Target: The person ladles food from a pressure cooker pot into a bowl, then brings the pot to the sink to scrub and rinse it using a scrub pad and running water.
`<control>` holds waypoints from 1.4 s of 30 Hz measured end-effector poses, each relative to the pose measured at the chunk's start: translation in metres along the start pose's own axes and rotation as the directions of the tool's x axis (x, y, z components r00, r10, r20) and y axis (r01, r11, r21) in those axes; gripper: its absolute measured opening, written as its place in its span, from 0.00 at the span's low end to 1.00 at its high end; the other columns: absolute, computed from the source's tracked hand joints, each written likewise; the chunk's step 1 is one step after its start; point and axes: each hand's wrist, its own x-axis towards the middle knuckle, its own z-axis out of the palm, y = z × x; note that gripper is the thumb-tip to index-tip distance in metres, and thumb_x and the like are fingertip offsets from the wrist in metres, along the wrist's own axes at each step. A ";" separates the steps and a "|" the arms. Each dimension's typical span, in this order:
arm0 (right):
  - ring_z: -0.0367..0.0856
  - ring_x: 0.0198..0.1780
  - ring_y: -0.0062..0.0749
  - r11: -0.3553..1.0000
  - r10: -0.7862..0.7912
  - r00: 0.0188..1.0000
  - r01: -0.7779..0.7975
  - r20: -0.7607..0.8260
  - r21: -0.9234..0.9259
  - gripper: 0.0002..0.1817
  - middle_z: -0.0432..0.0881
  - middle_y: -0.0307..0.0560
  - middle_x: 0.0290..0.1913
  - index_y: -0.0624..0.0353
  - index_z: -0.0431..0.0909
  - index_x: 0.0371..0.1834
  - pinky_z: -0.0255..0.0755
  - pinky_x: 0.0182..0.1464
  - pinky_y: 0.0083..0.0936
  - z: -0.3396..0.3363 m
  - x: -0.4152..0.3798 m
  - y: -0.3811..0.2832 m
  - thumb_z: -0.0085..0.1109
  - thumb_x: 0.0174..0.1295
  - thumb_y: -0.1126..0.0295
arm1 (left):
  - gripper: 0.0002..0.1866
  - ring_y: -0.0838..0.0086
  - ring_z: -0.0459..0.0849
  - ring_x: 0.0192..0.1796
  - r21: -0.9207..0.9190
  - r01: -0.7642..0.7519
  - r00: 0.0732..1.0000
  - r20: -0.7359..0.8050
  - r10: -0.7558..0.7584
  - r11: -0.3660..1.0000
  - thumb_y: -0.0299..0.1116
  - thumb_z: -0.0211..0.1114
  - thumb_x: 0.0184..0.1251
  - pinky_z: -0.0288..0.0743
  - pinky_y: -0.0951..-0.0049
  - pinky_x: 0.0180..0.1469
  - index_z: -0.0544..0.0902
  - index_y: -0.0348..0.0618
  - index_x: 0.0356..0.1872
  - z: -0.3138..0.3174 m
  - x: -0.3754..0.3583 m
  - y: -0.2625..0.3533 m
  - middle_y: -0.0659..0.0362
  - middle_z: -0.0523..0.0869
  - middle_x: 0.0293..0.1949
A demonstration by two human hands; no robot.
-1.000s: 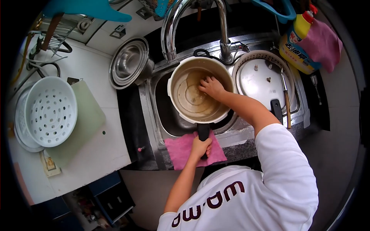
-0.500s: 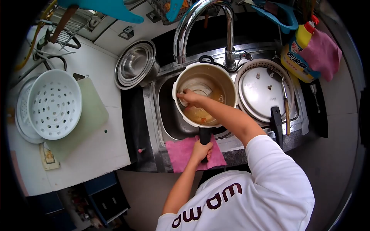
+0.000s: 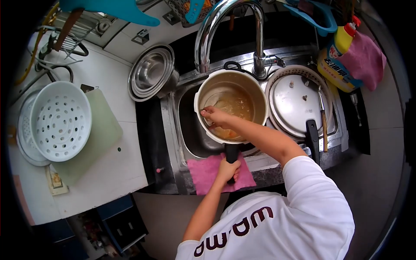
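Observation:
A deep, light-coloured cooking pot (image 3: 260, 97) rests over the sink, with brownish, cloudy water (image 3: 236, 106) and small orange bits inside. My left hand (image 3: 227, 170) is wrapped round the black pot handle (image 3: 232, 151), above a pink cloth (image 3: 201, 173) on the sink's front edge. My right hand (image 3: 215, 117) reaches into the pot near its left wall, with the fingers pressed together. What they hold, if anything, is hidden beneath the hand.
A chrome faucet (image 3: 260, 43) arches behind the pot. At right, a pot lid (image 3: 292, 108) lies in a perforated basket, near a yellow detergent bottle (image 3: 336, 69). Nested steel bowls (image 3: 151, 71), a white colander (image 3: 60, 121) and a green cutting board (image 3: 104, 117) stand at left.
My right hand has shifted slightly lower and nearer to me along the pot's left side. A whitish shape under it shows less now. My left hand keeps its hold on the handle.

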 end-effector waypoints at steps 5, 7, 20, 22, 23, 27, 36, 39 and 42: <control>0.71 0.48 0.38 0.743 0.083 0.953 0.136 -0.292 0.655 0.19 0.67 0.48 0.52 0.57 0.62 0.55 0.79 0.44 0.42 -0.023 0.034 -0.048 0.42 0.67 0.57 | 0.09 0.74 0.67 0.08 -0.007 0.001 1.000 -0.006 -0.001 1.000 0.25 0.56 0.53 0.63 0.70 0.10 0.65 0.40 0.20 0.001 -0.002 0.003 0.60 0.67 0.09; 0.69 0.50 0.43 0.384 0.132 0.904 0.333 -0.408 0.861 0.18 0.65 0.49 0.53 0.57 0.61 0.55 0.78 0.48 0.45 -0.052 0.038 -0.049 0.40 0.68 0.59 | 0.09 0.74 0.67 0.08 -0.008 0.005 1.000 -0.014 -0.006 1.000 0.25 0.57 0.53 0.63 0.70 0.10 0.65 0.40 0.20 0.000 -0.002 0.003 0.60 0.68 0.09; 0.74 0.39 0.34 0.725 0.008 0.817 0.393 -0.577 0.566 0.22 0.73 0.42 0.40 0.58 0.66 0.49 0.71 0.28 0.29 -0.028 0.052 -0.029 0.52 0.62 0.51 | 0.10 0.73 0.68 0.09 0.013 0.001 1.000 -0.013 -0.001 1.000 0.27 0.58 0.55 0.64 0.70 0.12 0.65 0.41 0.20 0.000 -0.004 0.005 0.60 0.67 0.09; 0.72 0.37 0.31 0.787 -0.039 0.934 0.247 -0.355 0.565 0.20 0.72 0.39 0.37 0.55 0.68 0.45 0.68 0.30 0.28 -0.014 0.043 -0.019 0.51 0.62 0.49 | 0.10 0.73 0.68 0.09 0.015 0.003 1.000 -0.017 -0.003 1.000 0.27 0.58 0.56 0.63 0.71 0.12 0.66 0.41 0.20 0.002 -0.006 0.007 0.60 0.68 0.09; 0.72 0.37 0.31 0.786 -0.042 0.934 0.251 -0.356 0.565 0.20 0.72 0.39 0.37 0.55 0.68 0.45 0.68 0.30 0.28 -0.012 0.040 -0.017 0.51 0.62 0.49 | 0.10 0.74 0.68 0.09 0.016 -0.001 1.000 -0.019 0.002 1.000 0.27 0.58 0.56 0.63 0.71 0.12 0.66 0.41 0.21 0.002 -0.006 0.008 0.60 0.68 0.09; 0.72 0.38 0.27 0.736 -0.028 0.998 0.058 -0.055 0.674 0.19 0.72 0.38 0.41 0.50 0.66 0.51 0.68 0.33 0.22 -0.020 0.024 -0.008 0.55 0.58 0.59 | 0.08 0.75 0.68 0.09 -0.020 0.020 1.000 0.007 -0.020 1.000 0.26 0.58 0.54 0.63 0.72 0.11 0.66 0.40 0.24 -0.002 -0.002 0.005 0.60 0.68 0.10; 0.71 0.44 0.28 0.891 -0.036 0.999 0.024 0.018 0.454 0.35 0.71 0.39 0.46 0.52 0.57 0.62 0.71 0.41 0.28 -0.034 0.012 -0.016 0.64 0.51 0.63 | 0.08 0.74 0.67 0.09 -0.006 -0.004 1.000 -0.005 0.004 1.000 0.25 0.57 0.54 0.63 0.72 0.11 0.66 0.40 0.25 0.001 -0.006 0.008 0.60 0.68 0.10; 0.70 0.51 0.35 0.907 0.000 1.000 0.008 -0.019 0.420 0.38 0.67 0.44 0.53 0.56 0.53 0.62 0.74 0.49 0.41 -0.036 0.017 -0.023 0.66 0.51 0.68 | 0.12 0.74 0.67 0.09 0.017 -0.001 1.000 -0.008 0.002 1.000 0.28 0.58 0.56 0.63 0.71 0.12 0.66 0.41 0.17 0.002 -0.005 0.008 0.60 0.67 0.09; 0.67 0.55 0.44 0.753 -0.053 0.926 0.283 -0.374 0.594 0.39 0.64 0.49 0.55 0.59 0.51 0.59 0.79 0.44 0.42 -0.042 0.029 -0.027 0.67 0.48 0.76 | 0.12 0.74 0.67 0.09 0.014 0.018 1.000 -0.001 -0.018 1.000 0.28 0.57 0.56 0.63 0.71 0.12 0.66 0.42 0.16 0.002 -0.005 0.009 0.61 0.67 0.09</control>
